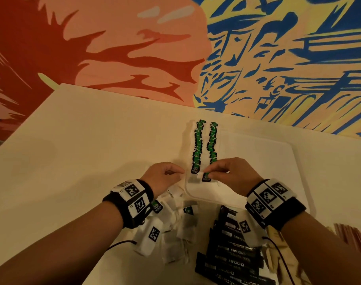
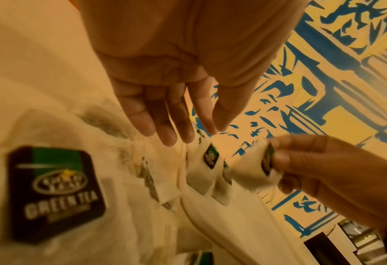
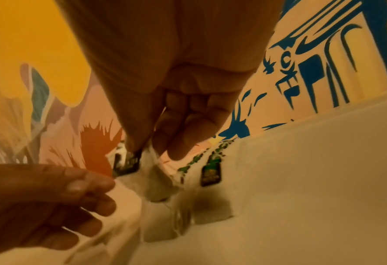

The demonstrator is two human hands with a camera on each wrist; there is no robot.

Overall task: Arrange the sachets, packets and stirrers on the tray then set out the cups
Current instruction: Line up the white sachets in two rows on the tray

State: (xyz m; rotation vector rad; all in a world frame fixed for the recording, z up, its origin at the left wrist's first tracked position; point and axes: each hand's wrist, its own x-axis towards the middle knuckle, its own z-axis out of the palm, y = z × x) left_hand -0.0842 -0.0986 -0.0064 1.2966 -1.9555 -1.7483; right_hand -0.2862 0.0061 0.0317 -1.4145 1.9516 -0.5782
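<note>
Head view shows a white tray (image 1: 257, 161) lying on a pale table (image 1: 83, 140), right of centre in the frame, before a painted red, blue and yellow wall (image 1: 134, 48). Two rows of green tea bags (image 1: 205, 140) run along the tray's left part, their long axis going from the lower middle of the frame up toward the wall, green-and-black tags overlapping like shingles. At the near end of the right-hand row, the right hand (image 1: 230, 173) pinches one tea bag (image 1: 205, 176) between thumb and fingertips; the left wrist view shows the same tea bag (image 2: 259, 167) held by its tag end, pouch hanging just above the tray edge. The left hand (image 1: 165, 174) sits just left of the rows, fingers loosely bent, and in its own wrist view the fingers (image 2: 163, 114) stretch out holding nothing. Loose tea bags (image 1: 181, 233) lie heaped at lower centre, off the tray. Black Chocmel sachets (image 1: 231, 258) fan out at lower right, long axes roughly crosswise.
</note>
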